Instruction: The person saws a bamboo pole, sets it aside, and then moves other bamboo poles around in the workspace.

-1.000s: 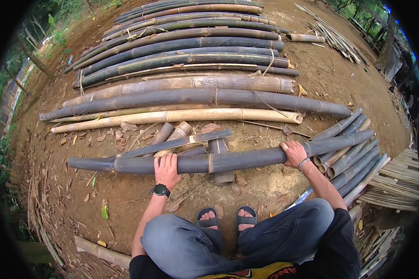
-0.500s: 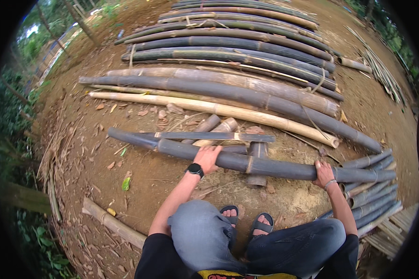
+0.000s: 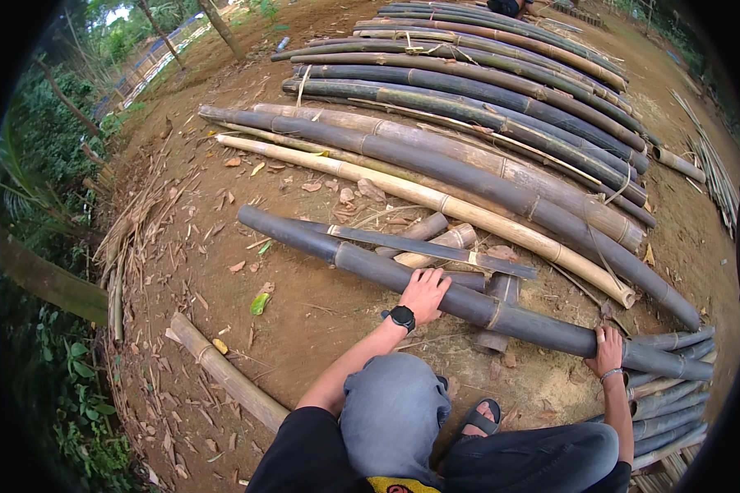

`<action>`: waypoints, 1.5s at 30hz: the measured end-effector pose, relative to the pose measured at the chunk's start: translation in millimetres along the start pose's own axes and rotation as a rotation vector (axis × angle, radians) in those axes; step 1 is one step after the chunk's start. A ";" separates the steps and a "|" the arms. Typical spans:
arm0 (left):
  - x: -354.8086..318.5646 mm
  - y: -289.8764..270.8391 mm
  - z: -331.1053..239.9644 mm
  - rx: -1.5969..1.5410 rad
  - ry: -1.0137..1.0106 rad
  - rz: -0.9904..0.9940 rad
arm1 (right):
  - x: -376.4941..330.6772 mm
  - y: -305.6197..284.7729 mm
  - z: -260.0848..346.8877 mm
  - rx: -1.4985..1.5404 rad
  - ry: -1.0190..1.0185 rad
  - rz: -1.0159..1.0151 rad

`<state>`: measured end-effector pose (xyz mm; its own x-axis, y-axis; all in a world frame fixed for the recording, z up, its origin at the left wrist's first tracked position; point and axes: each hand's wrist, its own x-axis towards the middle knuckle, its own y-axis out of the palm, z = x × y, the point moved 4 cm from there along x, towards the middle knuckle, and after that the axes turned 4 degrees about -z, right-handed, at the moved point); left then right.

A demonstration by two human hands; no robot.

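Observation:
A dark, thick bamboo pole (image 3: pixel 543 325) lies across in front of me, sloping from upper left to lower right. My left hand (image 3: pixel 425 296), with a black watch at the wrist, is closed over the pole's middle. Toward the right end, my right hand (image 3: pixel 607 352) grips the same pole from its near side. Beneath it is a short cross piece of bamboo (image 3: pixel 502 289), lying on the ground. Just beyond the pole is a narrow split bamboo strip (image 3: pixel 436 246), resting over short cut bamboo pieces (image 3: pixel 462 238).
Long bamboo poles lie in rows beyond, a pale pole (image 3: pixel 419 193) nearest. Several dark bamboo lengths (image 3: pixel 670 403) are stacked at right. A bamboo piece (image 3: pixel 230 374) lies at near left. Plants (image 3: pixel 74 386) edge the left side. Part of a person (image 3: pixel 510 6) shows at the top.
My view has turned, so everything sits farther right and tilts down to the right. Both hands keep their places on the pole. Part of a person has come into view at the top.

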<state>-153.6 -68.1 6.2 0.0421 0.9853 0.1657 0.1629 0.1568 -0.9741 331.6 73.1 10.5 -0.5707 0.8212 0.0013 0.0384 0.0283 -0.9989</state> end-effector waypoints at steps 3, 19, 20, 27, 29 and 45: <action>1.6 8.0 2.6 0.002 -0.022 0.031 | 30.7 -17.1 5.3 -0.095 0.012 0.344; -21.9 20.1 -7.8 -0.047 -0.083 -0.230 | 247.9 49.6 237.6 0.197 -0.437 0.159; -18.9 19.5 -8.2 -0.046 -0.076 -0.221 | 247.6 51.3 231.1 0.250 -0.492 0.103; -22.4 21.7 -5.4 -0.049 -0.073 -0.196 | 201.8 -44.5 205.3 0.337 -0.371 0.011; -30.2 14.9 -4.9 -0.036 -0.119 -0.150 | 178.3 -63.7 182.7 0.389 -0.369 -0.012; -146.9 -43.1 168.9 -0.566 -1.189 -1.057 | 112.7 -37.4 245.6 0.597 -0.357 -0.008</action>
<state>-333.2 -208.1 -2.1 -0.9784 0.0157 0.2062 -0.0485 0.9518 -0.3029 64.4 24.6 36.3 -0.8079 0.5817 0.0950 -0.3664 -0.3693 -0.8540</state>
